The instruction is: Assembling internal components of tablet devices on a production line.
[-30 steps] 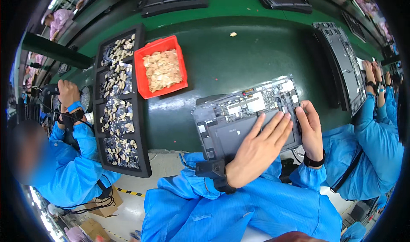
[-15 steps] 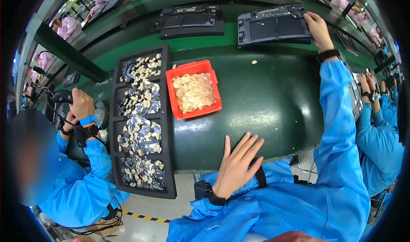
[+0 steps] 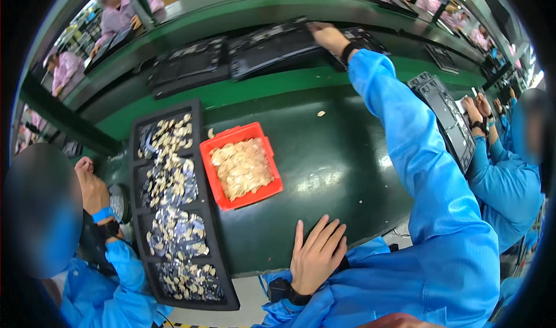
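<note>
far-left co-worker: person in blue coat at my left, their hand (image 3: 87, 180) raised by the table edge, wrist strap on, next to a round black item (image 3: 119, 199) I can't identify.
black tray (image 3: 204, 212): long, four compartments, runs front to back on the green table (image 3: 336, 154); all compartments hold small pale and blue-grey parts.
red bin (image 3: 211, 160): just right of the tray's upper half, touching or almost touching it; filled with pale flat pieces.
my left hand (image 3: 315, 255): flat on the near table edge, palm down, fingers spread apart, holding nothing; black wristband at the cuff; red bin is nearest thing, up and left, not touching.
loose bit (image 3: 320, 114): one small pale piece alone on the table, well beyond the bin.
my right hand (image 3: 327, 37): arm in blue sleeve stretched far across the table to the conveyor; hand lies on the right end of a dark laptop chassis (image 3: 269, 50); whether fingers are closed around the edge or just resting — can't tell.
other chassis (image 3: 185, 67): another dark unit left of that one on the same belt, near but apart from my hand.
right co-worker: blue coat, both hands (image 3: 478, 111) at an opened dark chassis (image 3: 446, 119) on the right table end.
</note>
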{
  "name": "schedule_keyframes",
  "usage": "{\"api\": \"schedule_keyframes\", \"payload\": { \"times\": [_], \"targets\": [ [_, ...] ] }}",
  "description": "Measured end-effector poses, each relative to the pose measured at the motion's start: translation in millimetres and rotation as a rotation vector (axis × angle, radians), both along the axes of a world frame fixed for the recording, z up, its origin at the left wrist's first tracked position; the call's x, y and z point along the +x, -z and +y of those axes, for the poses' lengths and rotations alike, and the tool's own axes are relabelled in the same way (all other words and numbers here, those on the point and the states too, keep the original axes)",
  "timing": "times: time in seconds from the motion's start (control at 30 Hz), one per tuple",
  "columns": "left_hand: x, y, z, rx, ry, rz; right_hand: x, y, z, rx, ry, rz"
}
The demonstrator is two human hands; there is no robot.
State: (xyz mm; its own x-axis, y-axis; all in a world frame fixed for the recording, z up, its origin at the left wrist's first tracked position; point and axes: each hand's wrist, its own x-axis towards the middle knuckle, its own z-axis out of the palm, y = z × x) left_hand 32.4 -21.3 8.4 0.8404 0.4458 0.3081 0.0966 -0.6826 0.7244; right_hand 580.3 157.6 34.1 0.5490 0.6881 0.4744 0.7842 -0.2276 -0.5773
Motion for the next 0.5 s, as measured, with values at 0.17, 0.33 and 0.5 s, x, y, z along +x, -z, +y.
{"api": "schedule_keyframes", "payload": {
  "times": [0.17,0.33,0.5],
  "targets": [
    [3.3,-2.7,0.9,0.007,-0.022,0.017,27.4,-44.7,-19.4,-0.496,0.110,-0.366],
    [6.9,-4.8,-2.2,0.017,-0.078,0.013,128.3,-26.0,-123.4,-0.937,0.481,-0.237],
    [3.0,-5.0,-4.5,0.030,-0.100,0.026,138.2,0.0,-137.6,-0.878,0.612,0.034]
  ]
}}
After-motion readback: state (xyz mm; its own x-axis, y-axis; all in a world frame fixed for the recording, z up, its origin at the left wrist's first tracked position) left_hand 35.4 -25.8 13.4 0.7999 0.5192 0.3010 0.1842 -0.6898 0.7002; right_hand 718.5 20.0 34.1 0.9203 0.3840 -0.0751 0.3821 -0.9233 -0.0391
